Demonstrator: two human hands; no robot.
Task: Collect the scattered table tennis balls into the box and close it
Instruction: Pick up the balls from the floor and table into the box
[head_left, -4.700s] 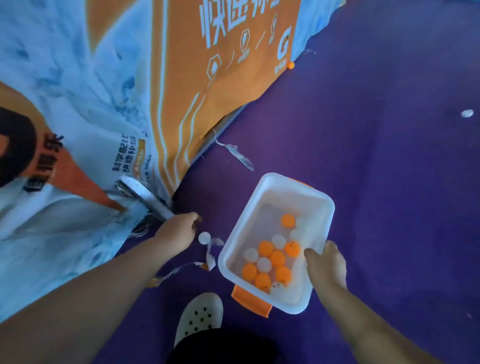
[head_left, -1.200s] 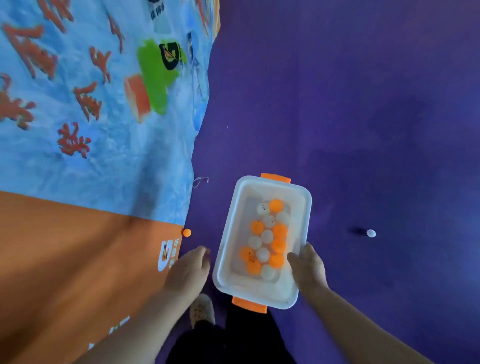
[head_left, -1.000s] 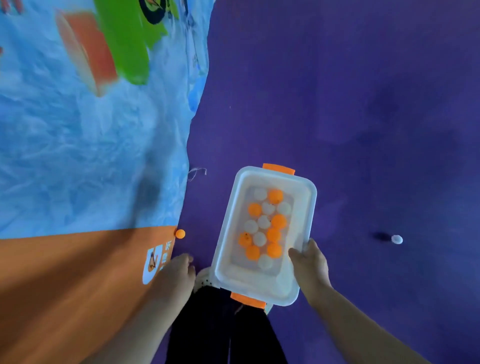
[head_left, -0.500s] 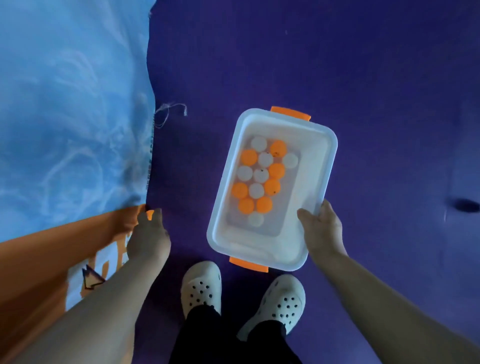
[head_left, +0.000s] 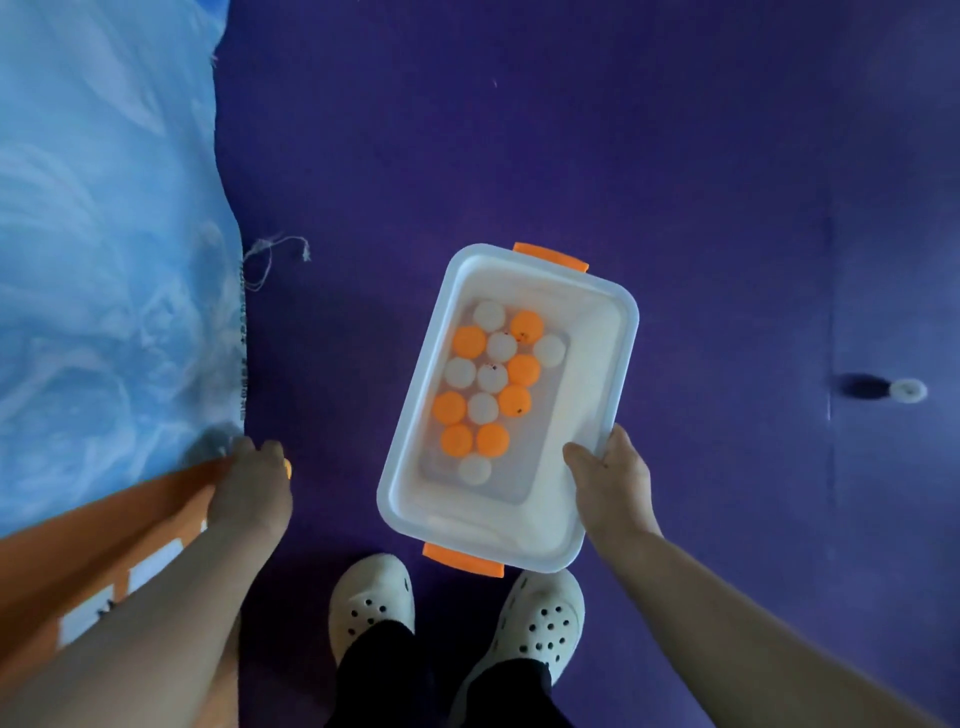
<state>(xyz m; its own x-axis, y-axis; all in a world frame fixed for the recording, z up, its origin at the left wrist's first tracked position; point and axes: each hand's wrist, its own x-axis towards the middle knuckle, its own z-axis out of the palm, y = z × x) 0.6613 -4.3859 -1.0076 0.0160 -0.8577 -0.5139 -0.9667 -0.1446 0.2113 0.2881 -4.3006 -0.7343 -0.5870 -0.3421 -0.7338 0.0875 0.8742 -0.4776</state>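
While right fingers (head_left: 582, 453) pinch the box (head_left: 618, 332) rim and left fingers (head_left: 270, 449) curl: seven white, seven orange balls (head_left: 470, 340)

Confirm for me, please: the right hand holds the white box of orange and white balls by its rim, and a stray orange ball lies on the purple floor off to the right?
Not quite: in the head view the stray ball is white, not orange. The right hand does hold the white box by its rim, with orange and white balls inside.
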